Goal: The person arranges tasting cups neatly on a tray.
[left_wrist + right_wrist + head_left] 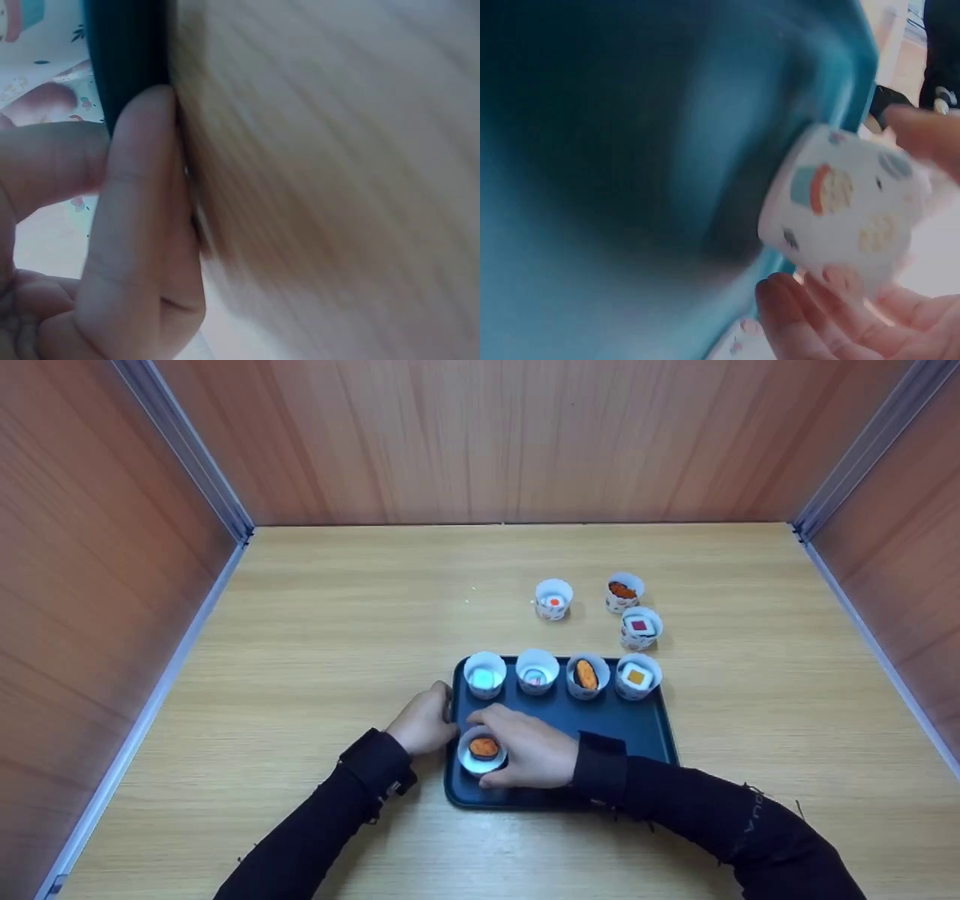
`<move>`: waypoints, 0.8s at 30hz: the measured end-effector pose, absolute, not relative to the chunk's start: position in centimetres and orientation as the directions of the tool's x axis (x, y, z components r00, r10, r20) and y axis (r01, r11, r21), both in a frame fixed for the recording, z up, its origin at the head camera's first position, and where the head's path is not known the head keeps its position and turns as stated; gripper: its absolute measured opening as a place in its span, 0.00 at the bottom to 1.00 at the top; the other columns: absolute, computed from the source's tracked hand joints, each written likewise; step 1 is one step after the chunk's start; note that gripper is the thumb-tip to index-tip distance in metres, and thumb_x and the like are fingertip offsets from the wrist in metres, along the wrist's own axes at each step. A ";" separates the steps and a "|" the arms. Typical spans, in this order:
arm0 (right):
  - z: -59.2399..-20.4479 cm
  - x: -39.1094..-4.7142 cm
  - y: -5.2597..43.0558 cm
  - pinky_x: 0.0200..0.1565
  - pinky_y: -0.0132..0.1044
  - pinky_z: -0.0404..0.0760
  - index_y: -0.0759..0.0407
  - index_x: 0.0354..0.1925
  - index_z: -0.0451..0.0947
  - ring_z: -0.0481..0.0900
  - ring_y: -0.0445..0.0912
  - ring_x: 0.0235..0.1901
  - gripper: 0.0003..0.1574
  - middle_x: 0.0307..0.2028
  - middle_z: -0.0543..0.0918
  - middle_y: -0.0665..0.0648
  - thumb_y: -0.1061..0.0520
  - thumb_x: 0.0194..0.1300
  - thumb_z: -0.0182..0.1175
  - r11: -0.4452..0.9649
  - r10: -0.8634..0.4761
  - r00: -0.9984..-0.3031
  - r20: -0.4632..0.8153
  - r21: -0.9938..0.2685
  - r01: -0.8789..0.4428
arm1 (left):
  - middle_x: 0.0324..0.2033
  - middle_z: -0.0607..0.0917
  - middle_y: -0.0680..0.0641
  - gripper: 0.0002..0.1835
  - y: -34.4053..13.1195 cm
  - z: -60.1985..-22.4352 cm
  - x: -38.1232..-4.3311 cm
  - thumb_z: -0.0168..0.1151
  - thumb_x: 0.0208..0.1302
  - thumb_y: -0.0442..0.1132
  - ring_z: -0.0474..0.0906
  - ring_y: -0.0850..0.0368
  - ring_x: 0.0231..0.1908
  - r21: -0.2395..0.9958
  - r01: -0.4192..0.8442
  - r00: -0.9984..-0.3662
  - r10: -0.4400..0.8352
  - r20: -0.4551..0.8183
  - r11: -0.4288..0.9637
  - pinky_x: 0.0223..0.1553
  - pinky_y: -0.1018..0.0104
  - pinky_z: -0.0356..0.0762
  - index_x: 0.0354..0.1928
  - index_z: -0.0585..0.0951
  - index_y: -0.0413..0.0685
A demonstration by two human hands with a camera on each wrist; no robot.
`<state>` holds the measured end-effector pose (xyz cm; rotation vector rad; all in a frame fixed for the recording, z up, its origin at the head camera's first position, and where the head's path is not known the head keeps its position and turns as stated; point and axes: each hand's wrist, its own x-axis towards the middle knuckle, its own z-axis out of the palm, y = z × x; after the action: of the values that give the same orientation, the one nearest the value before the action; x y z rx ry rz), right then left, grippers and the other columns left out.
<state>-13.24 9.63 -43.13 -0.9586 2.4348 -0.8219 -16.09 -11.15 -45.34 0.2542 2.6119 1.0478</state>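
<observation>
At the left edge of the dark tray (585, 735), my left hand (424, 720) pinches the rim between thumb and fingers; the left wrist view has the fingers (139, 172) against that edge. My right hand (529, 746) reaches over the tray's front left part and holds a white printed paper cup (469, 769), thumb on the near side and fingers on the far side. Inside this cup lies an orange oblong piece (484, 748) with a dark underside. In the right wrist view the cup (840, 210) stands close by the tray's rim.
Along the tray's far side stand several paper cups: one with pale green contents (484, 679), one whitish (536, 675), one orange (586, 675), one with a yellow-centred white square (636, 677). Three more cups, including one (553, 600), stand behind on the table. Wooden panels enclose it.
</observation>
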 end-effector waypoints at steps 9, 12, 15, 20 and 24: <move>-40.4 -15.4 15.0 0.57 0.50 0.78 0.53 0.67 0.65 0.75 0.52 0.59 0.45 0.62 0.74 0.56 0.43 0.56 0.71 0.500 -0.552 -0.823 0.131 -0.738 -0.453 | 0.25 0.74 0.49 0.19 -11.0 -45.4 -16.1 0.64 0.55 0.28 0.71 0.56 0.26 0.689 0.036 -0.938 0.262 -0.227 0.724 0.28 0.66 0.67 0.49 0.72 0.36; -39.6 -16.5 17.3 0.55 0.50 0.79 0.58 0.66 0.67 0.75 0.51 0.58 0.43 0.61 0.74 0.58 0.47 0.57 0.71 0.503 -0.457 -0.854 0.249 -0.720 -0.479 | 0.26 0.74 0.49 0.19 -10.9 -45.4 -16.2 0.63 0.55 0.28 0.71 0.56 0.26 0.688 0.026 -0.937 0.257 -0.236 0.725 0.28 0.66 0.67 0.50 0.72 0.36; -39.2 -17.6 19.4 0.56 0.50 0.78 0.60 0.65 0.67 0.73 0.53 0.60 0.42 0.61 0.73 0.61 0.53 0.57 0.72 0.503 -0.396 -0.865 0.309 -0.715 -0.486 | 0.26 0.73 0.48 0.19 -11.0 -45.4 -16.1 0.63 0.55 0.28 0.71 0.55 0.27 0.685 0.028 -0.938 0.255 -0.233 0.728 0.28 0.66 0.68 0.50 0.72 0.35; -39.2 -19.6 22.8 0.58 0.55 0.75 0.62 0.68 0.64 0.70 0.56 0.62 0.44 0.64 0.71 0.63 0.55 0.58 0.71 0.534 -0.313 -0.893 0.324 -0.717 -0.448 | 0.25 0.73 0.49 0.20 -11.2 -45.3 -16.0 0.63 0.55 0.28 0.71 0.55 0.27 0.680 0.052 -0.941 0.263 -0.211 0.732 0.29 0.66 0.67 0.50 0.72 0.35; -39.8 -21.5 25.1 0.62 0.58 0.70 0.64 0.70 0.61 0.66 0.59 0.66 0.45 0.66 0.68 0.66 0.54 0.61 0.68 0.567 -0.233 -0.934 0.273 -0.742 -0.358 | 0.25 0.73 0.49 0.20 -11.4 -45.2 -16.0 0.63 0.56 0.28 0.70 0.56 0.26 0.680 0.044 -0.940 0.260 -0.220 0.732 0.29 0.66 0.67 0.52 0.72 0.35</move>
<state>-21.54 25.08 -39.84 -0.5512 2.9066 -1.4304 -15.96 -11.35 -45.22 0.2373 2.6353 1.0235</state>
